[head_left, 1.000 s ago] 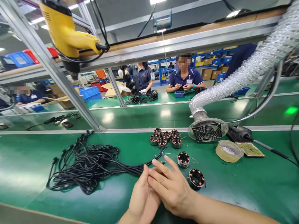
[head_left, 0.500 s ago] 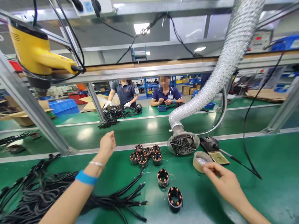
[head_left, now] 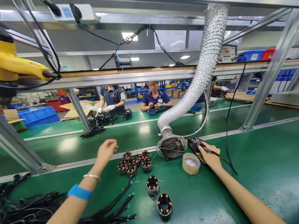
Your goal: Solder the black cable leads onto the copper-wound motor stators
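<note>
My left hand [head_left: 106, 152] is raised over the bench, left of a cluster of several copper-wound motor stators [head_left: 131, 168]. Its fingers are curled in, and whatever they may hold is too small or hidden to see. My right hand [head_left: 211, 157] is closed around the handle of a soldering iron [head_left: 212, 151], whose front end is at the dark stand [head_left: 195, 143]. Left of that hand sits a round tub [head_left: 191, 169] with shiny bits inside. Two more stators, one behind [head_left: 152, 184] and one in front [head_left: 164, 206], stand apart on the green bench.
Black cables [head_left: 32, 207] lie in a heap at lower left, stripped ends pointing right. A fume extractor [head_left: 171, 147] with a silver duct [head_left: 198, 84] stands mid-bench. A yellow heat gun [head_left: 21, 65] hangs upper left. Two co-workers [head_left: 113, 98] sit across the green surface.
My right hand has moved from the tub to the soldering iron and closed on its handle. My left hand stays raised with fingers curled. The view has turned to the right.
</note>
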`<action>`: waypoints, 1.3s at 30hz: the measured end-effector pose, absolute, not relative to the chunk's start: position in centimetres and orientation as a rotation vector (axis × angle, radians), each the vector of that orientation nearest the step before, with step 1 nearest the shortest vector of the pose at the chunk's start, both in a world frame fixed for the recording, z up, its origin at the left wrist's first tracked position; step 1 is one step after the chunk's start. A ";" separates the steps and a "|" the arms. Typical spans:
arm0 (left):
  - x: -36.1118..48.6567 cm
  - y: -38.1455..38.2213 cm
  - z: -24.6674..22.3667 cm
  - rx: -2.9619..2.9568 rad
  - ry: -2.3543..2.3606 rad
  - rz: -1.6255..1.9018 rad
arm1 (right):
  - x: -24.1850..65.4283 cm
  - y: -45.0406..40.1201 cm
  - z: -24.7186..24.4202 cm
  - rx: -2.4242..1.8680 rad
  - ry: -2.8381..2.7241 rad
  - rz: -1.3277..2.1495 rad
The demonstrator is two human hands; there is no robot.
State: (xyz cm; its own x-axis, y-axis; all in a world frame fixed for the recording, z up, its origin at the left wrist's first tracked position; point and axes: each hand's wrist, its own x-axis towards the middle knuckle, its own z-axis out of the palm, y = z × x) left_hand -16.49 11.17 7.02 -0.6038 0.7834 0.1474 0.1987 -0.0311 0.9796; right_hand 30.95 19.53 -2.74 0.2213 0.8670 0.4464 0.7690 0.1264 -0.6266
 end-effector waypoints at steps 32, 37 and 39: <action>-10.8 5.8 2.8 2.042 1.984 0.896 | 22.9 5.7 -1.9 -0.484 -1.924 0.240; -8.4 5.8 2.8 2.097 1.942 0.831 | 19.5 4.6 -1.7 -0.467 -2.045 0.272; -7.6 6.5 2.8 2.101 1.968 0.852 | 18.8 3.9 -1.9 -0.501 -2.077 0.295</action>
